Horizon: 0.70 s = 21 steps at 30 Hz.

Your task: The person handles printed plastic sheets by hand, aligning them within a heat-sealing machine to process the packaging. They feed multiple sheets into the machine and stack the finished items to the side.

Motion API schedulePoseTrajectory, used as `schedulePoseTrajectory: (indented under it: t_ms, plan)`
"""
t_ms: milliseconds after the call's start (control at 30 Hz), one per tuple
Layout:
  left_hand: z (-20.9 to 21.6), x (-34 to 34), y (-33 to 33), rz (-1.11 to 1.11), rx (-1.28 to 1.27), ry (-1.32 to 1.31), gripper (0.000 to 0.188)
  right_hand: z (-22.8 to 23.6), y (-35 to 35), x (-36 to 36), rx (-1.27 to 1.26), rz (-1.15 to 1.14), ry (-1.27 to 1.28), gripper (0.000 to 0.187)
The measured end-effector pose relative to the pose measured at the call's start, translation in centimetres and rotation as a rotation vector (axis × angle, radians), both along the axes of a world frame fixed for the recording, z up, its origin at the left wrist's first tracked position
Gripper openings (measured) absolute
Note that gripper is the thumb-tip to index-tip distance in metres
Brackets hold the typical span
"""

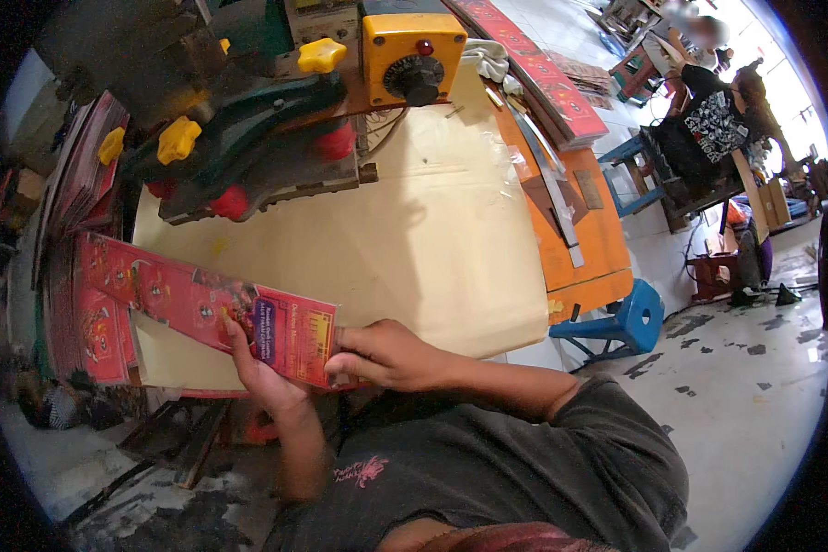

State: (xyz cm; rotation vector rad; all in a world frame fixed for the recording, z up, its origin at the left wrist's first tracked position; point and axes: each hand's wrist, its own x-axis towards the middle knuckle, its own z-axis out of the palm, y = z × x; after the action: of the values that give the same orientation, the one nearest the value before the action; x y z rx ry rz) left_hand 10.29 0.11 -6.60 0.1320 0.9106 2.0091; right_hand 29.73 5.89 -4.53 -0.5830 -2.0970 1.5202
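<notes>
A long, flat red printed packaging strip (170, 294) slants across the left front of the table, from the far left down to my body. My left hand (271, 379) supports its near edge from below, with the thumb pressed on the printed face. At the right end, beside a yellow and purple panel, my right hand (391, 354) pinches the short edge between thumb and fingers. Whether it is a single strip or several layers, I cannot tell. Behind it stands a dark machine (258, 120) with yellow star knobs (179, 140) and red rollers (228, 201).
A yellow control box (414, 60) with a black dial tops the cream-covered table (451, 276). Red printed sheets (83, 175) are stacked at left, long red strips (543, 74) at far right. A metal ruler-like bar (552, 193) lies on orange board. Right: a blue stool (626, 317), a person farther back.
</notes>
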Motion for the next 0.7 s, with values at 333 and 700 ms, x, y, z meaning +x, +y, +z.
schedulePoseTrajectory:
  t_ms: [333, 700]
  plan:
    - [0.1, 0.4, -0.3, -0.003, -0.004, 0.006, 0.047, -0.3, 0.8, 0.3, -0.166, 0.101, 0.139, 0.025]
    - [-0.8, -0.6, -0.8, -0.101, 0.018, 0.051, 0.048, 0.7, 1.1, 0.1, -0.184, 0.046, 0.087, 0.028]
